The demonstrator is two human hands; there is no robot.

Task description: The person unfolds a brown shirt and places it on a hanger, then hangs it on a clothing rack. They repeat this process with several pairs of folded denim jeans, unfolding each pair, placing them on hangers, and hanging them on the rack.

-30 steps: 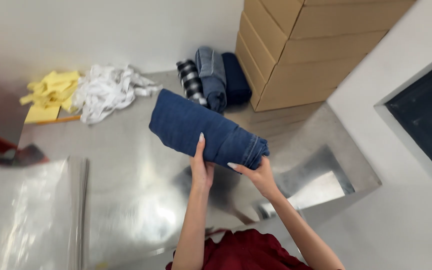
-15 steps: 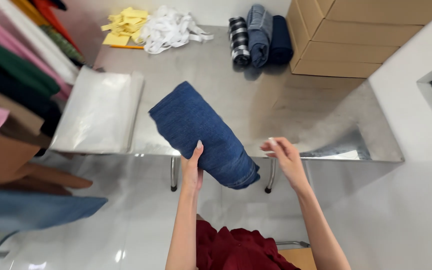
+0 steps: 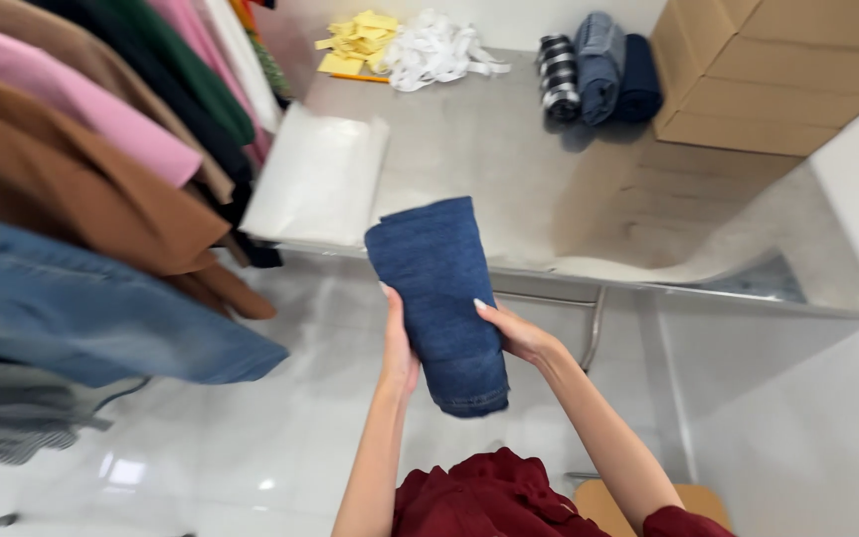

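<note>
A folded dark blue denim garment (image 3: 436, 288) is held up in front of me, off the metal table (image 3: 509, 159), over the white floor. My left hand (image 3: 399, 348) grips its left side. My right hand (image 3: 514, 333) presses flat against its right side. The folded piece stands lengthwise, its upper end level with the table's near edge.
A rack of hanging clothes (image 3: 72, 199) fills the left side. On the table lie a clear plastic bag (image 3: 315, 179), yellow papers (image 3: 355, 40), white strips (image 3: 434, 50) and three rolled garments (image 3: 599, 65). Cardboard boxes (image 3: 777, 70) stand at the back right.
The denim piece has been lifted off the table and drawn towards me. My right hand, apart from it half a second ago, now rests on it. My view has swung left towards the clothes rack.
</note>
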